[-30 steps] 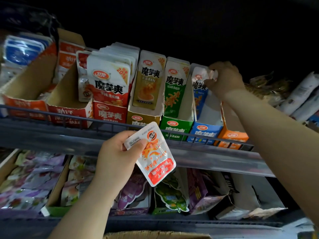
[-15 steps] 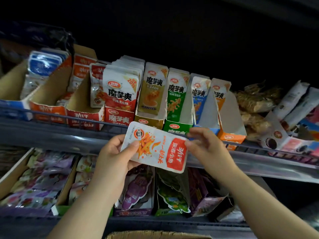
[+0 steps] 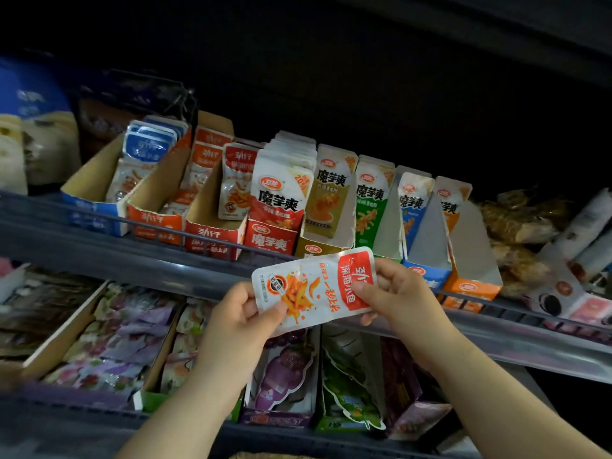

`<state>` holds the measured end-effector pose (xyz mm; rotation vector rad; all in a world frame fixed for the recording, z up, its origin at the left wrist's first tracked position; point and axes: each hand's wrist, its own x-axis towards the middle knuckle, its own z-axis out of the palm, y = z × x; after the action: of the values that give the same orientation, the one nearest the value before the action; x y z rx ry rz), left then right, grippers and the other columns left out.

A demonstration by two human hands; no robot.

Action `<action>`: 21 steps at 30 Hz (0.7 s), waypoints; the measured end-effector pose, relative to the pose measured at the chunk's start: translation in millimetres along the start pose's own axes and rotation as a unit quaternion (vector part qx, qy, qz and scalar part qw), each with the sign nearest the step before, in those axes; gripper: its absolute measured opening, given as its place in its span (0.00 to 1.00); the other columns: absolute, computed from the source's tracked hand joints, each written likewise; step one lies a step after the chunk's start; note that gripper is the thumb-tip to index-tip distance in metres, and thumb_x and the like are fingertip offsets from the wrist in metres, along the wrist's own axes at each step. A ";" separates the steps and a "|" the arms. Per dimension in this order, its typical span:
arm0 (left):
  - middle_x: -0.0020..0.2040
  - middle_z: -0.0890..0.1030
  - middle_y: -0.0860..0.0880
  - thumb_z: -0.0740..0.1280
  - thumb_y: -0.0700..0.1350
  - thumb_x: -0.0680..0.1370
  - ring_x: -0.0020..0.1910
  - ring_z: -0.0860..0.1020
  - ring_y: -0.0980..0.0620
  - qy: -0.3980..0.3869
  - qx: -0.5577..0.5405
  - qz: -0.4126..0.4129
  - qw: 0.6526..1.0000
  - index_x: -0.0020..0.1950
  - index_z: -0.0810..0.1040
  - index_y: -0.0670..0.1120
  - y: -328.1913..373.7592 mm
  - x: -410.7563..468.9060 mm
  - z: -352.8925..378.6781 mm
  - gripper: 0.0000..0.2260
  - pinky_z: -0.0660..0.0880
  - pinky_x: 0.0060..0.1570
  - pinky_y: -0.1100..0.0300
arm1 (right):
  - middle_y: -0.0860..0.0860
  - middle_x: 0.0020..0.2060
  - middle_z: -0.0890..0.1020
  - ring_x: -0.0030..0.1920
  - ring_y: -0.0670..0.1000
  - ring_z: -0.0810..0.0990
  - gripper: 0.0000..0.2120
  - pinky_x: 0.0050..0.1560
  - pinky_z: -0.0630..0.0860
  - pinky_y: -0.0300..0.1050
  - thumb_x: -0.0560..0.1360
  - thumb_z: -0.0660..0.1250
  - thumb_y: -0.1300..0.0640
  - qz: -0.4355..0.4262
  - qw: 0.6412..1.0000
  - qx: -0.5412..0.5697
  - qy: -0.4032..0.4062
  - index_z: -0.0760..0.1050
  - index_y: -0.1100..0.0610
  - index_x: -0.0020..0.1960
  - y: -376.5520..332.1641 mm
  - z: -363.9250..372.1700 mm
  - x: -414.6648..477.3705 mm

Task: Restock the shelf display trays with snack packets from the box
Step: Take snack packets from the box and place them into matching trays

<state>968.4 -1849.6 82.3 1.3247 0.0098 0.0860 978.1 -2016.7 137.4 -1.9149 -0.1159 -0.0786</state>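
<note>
A white and red snack packet [image 3: 314,288] lies sideways in front of the shelf rail, held at both ends. My left hand [image 3: 238,326] pinches its left end and my right hand [image 3: 397,299] grips its red right end. Behind it on the upper shelf stands a row of cardboard display trays: a blue tray [image 3: 96,207], two red trays [image 3: 155,220] [image 3: 215,236] with matching red-topped packets [image 3: 236,180], then a full red tray [image 3: 270,241], a yellow tray [image 3: 318,248], a blue tray [image 3: 427,270] and an orange tray [image 3: 470,286].
A metal rail [image 3: 99,217] runs along the upper shelf's front edge. Wrapped cakes and biscuit packs [image 3: 530,233] sit at the right. The lower shelf holds trays of purple and green packets [image 3: 284,369]. A box's cardboard edge [image 3: 251,455] shows at the bottom.
My right hand came down from the blue tray on the upper shelf and took the packet's right end. The packet turned sideways. The view has shifted, with the shelf now sitting lower and further right.
</note>
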 end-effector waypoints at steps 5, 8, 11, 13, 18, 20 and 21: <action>0.43 0.76 0.61 0.65 0.41 0.75 0.43 0.74 0.66 0.020 0.232 0.118 0.965 0.43 0.70 0.57 2.3 6.2 -24.3 0.10 0.71 0.40 0.73 | 0.45 0.35 0.82 0.33 0.43 0.81 0.10 0.30 0.77 0.35 0.74 0.65 0.64 -0.023 1.000 -0.014 0.008 0.73 0.48 0.43 -8.3 5.4 10.4; 0.49 0.74 0.61 0.64 0.43 0.76 0.51 0.73 0.61 0.058 0.307 0.162 0.936 0.52 0.72 0.56 5.7 11.6 -43.2 0.10 0.68 0.55 0.65 | 0.46 0.36 0.82 0.34 0.41 0.81 0.10 0.32 0.77 0.34 0.74 0.65 0.64 -0.036 0.999 -0.018 0.010 0.72 0.48 0.43 -17.1 5.1 16.2; 0.60 0.71 0.55 0.63 0.42 0.76 0.63 0.68 0.54 0.099 0.391 0.207 0.892 0.65 0.71 0.46 12.9 22.8 -57.8 0.17 0.62 0.62 0.59 | 0.46 0.37 0.81 0.37 0.43 0.81 0.09 0.36 0.78 0.35 0.74 0.65 0.63 -0.052 0.998 -0.037 0.012 0.72 0.49 0.43 -30.9 3.5 24.0; 0.67 0.69 0.48 0.63 0.41 0.76 0.67 0.66 0.48 0.104 0.450 0.229 0.857 0.68 0.69 0.43 18.2 35.5 -62.8 0.19 0.61 0.65 0.56 | 0.46 0.38 0.81 0.39 0.44 0.81 0.09 0.39 0.79 0.34 0.74 0.65 0.63 -0.071 0.996 -0.055 0.007 0.72 0.49 0.43 -44.7 4.1 30.9; 0.75 0.57 0.47 0.60 0.47 0.77 0.74 0.54 0.48 0.098 0.547 0.213 0.804 0.74 0.57 0.47 12.7 64.3 -76.8 0.26 0.49 0.71 0.52 | 0.43 0.36 0.81 0.35 0.36 0.81 0.07 0.38 0.77 0.28 0.73 0.66 0.60 -0.133 0.985 -0.111 0.010 0.72 0.48 0.42 -84.4 14.8 58.1; 0.75 0.54 0.48 0.61 0.47 0.77 0.74 0.52 0.48 0.092 0.562 0.219 0.793 0.74 0.56 0.48 6.5 67.4 -80.3 0.27 0.44 0.71 0.54 | 0.44 0.35 0.81 0.35 0.38 0.81 0.08 0.40 0.79 0.32 0.73 0.67 0.60 -0.151 0.981 -0.119 0.002 0.73 0.48 0.42 -97.4 23.2 71.6; 0.75 0.55 0.48 0.61 0.47 0.77 0.74 0.52 0.48 0.092 0.559 0.222 0.793 0.74 0.56 0.48 4.8 67.9 -80.9 0.27 0.43 0.70 0.54 | 0.45 0.35 0.81 0.36 0.39 0.82 0.08 0.41 0.79 0.33 0.73 0.67 0.61 -0.159 0.979 -0.124 0.001 0.72 0.48 0.42 -103.9 27.7 78.0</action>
<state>1031.2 -1765.5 70.1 2.4919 -0.1028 0.7012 1043.2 -1952.3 233.7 -2.1292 -0.4289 -0.3226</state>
